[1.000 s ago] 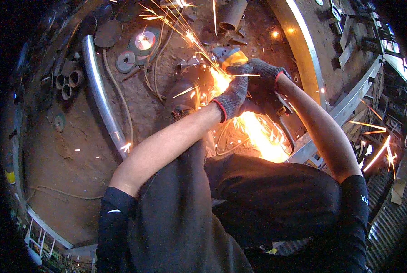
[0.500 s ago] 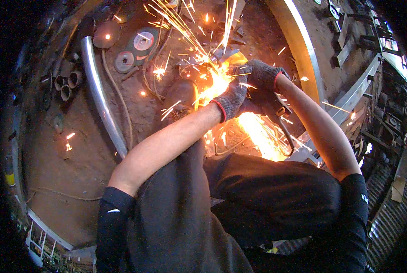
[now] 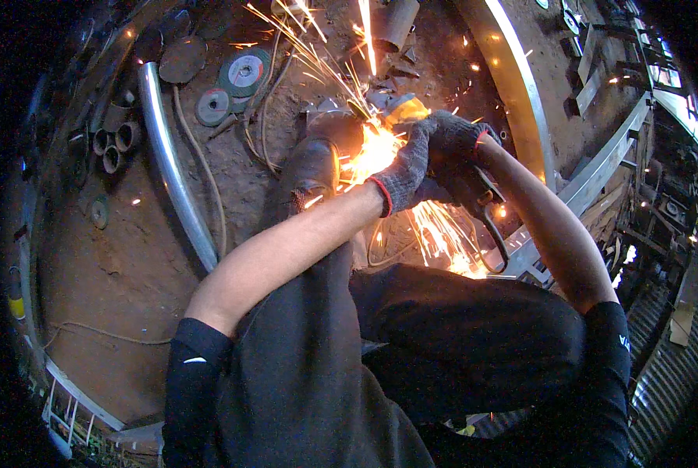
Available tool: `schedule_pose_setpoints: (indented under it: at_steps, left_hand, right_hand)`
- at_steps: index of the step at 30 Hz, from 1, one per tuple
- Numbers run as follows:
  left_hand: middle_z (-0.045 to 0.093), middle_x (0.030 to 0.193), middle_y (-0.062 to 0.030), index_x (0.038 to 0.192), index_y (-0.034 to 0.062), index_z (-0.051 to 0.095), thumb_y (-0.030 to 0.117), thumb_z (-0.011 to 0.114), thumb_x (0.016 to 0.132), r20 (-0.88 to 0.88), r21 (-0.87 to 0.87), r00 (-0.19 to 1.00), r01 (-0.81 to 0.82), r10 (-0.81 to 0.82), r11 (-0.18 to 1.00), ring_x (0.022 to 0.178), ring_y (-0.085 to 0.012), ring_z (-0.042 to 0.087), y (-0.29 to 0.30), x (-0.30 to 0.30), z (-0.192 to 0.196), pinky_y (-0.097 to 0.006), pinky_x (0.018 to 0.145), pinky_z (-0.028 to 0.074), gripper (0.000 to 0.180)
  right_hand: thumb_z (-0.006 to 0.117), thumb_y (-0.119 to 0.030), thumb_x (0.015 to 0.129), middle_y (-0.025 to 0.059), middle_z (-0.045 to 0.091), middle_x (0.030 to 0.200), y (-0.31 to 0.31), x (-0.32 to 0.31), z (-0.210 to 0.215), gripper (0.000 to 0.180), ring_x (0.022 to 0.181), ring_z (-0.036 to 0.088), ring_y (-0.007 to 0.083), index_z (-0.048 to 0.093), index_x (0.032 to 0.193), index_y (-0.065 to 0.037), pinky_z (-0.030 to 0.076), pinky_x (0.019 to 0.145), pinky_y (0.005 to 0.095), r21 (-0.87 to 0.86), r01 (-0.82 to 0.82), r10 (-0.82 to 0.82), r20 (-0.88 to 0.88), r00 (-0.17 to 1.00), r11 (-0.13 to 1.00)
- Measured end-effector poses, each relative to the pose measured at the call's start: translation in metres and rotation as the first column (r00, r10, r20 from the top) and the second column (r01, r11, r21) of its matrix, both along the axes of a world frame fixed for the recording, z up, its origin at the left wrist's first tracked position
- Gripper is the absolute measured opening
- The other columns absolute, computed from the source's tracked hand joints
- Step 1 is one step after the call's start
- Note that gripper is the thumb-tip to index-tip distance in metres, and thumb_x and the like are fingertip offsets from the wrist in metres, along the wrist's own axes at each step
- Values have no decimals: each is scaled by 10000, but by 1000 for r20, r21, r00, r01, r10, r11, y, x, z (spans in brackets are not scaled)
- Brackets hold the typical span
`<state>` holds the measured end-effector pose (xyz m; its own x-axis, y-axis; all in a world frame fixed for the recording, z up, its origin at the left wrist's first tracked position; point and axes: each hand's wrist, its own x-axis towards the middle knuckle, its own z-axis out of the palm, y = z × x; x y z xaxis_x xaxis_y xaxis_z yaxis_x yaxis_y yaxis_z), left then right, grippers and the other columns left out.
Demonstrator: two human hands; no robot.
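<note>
Both grey knitted-glove hands, left hand (image 3: 405,173) and right hand (image 3: 457,144), wrap tight around a dark sparking grinder (image 3: 474,195); short round metal pipes (image 3: 111,144) sit upper left.

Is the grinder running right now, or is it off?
Running: bright sparks spray from the grinder gripped by the gloved left hand and right hand.

A metalworking yard or workshop on a bare dirt floor (image 3: 115,257): grinding sparks (image 3: 372,152) at upper centre, abrasive discs (image 3: 244,76) and short pipe offcuts (image 3: 111,144) upper left, a curved steel tube (image 3: 173,175) beside them, metal frames (image 3: 598,171) at right.
</note>
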<state>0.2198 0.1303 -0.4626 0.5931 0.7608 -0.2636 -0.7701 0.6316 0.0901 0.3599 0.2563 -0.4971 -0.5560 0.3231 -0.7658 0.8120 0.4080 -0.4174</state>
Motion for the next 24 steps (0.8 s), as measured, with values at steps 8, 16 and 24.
schedule_pose_setpoints:
  at_steps: [8,16,24]
  left_hand:
    - [658,1313,-102,1328,145,615,691,402,972,53,-22,998,18,-17,1000,1137,-355,657,1,-7,-5,-624,973,517,686]
    - [639,1326,-63,1298,196,615,754,360,956,-7,3,999,38,-37,999,1185,-331,628,-2,-2,-6,-656,836,550,703]
    - [668,1290,-76,1297,190,620,722,380,974,-143,-28,990,1,-5,1000,1128,-329,667,-5,2,-6,-638,839,561,666]
  right_hand:
    - [768,-185,812,103,755,1118,9,-2,-9,413,962,694,198,704,1200,-62,548,876,363,-7,-105,101,-227,969,994]
    - [741,-212,844,151,753,1071,3,-8,6,355,920,690,174,701,1151,-39,548,824,364,30,-147,150,-114,982,989]
    - [769,-121,770,110,757,1092,-3,-7,17,368,935,678,146,732,1134,-73,547,846,335,14,-21,22,-102,995,1000]
